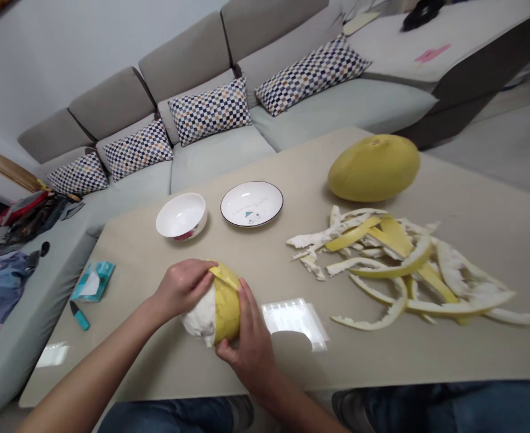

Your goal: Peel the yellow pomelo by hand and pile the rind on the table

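A partly peeled pomelo (217,313) rests on the beige table (292,162) near its front edge, white pith bared on its left, yellow rind still on its right. My left hand (181,288) lies over its top, fingers pinching a strip of yellow peel. My right hand (249,337) cups the fruit's right side, fingers curled against the rind.
A heap of peel strips (400,264) lies to the right, a whole yellow pomelo (373,167) behind it. A white bowl (181,216) and a plate (251,203) stand further back. A clear plastic bag (296,319), a tissue pack (92,281) and a teal marker (79,316) lie nearby. A grey sofa (219,150) stands beyond.
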The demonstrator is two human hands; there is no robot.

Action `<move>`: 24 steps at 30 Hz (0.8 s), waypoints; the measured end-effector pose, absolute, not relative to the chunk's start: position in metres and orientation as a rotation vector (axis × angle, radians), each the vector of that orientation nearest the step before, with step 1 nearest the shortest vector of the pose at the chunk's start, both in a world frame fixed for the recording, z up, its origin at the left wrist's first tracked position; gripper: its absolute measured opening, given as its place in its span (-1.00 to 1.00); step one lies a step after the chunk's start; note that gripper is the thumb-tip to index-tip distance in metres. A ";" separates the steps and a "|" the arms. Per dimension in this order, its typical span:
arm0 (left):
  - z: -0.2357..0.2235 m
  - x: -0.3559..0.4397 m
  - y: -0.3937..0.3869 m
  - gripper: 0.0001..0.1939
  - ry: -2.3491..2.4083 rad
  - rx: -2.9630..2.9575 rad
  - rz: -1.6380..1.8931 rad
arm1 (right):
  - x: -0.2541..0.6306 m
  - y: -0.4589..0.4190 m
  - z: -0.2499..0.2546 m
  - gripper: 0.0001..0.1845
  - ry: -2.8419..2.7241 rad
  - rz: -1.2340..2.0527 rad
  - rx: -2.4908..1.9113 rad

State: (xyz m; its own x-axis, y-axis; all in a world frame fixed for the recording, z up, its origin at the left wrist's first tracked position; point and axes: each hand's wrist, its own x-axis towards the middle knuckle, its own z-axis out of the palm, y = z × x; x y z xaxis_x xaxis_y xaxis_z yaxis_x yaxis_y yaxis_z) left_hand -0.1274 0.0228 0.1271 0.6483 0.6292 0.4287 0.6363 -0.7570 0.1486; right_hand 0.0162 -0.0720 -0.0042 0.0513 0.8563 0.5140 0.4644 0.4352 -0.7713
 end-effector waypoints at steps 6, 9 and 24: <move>0.145 -0.133 0.028 -0.74 -1.511 -3.139 -0.545 | 0.030 -0.079 -0.007 0.03 -1.570 0.637 -1.078; 0.152 -0.138 0.026 -0.50 -1.677 -3.209 -0.236 | 0.049 -0.079 0.005 -0.05 -1.574 0.903 -0.999; 0.169 -0.116 0.013 -0.51 -1.155 -3.158 0.035 | 0.031 -0.061 0.037 0.00 -1.436 1.063 -1.253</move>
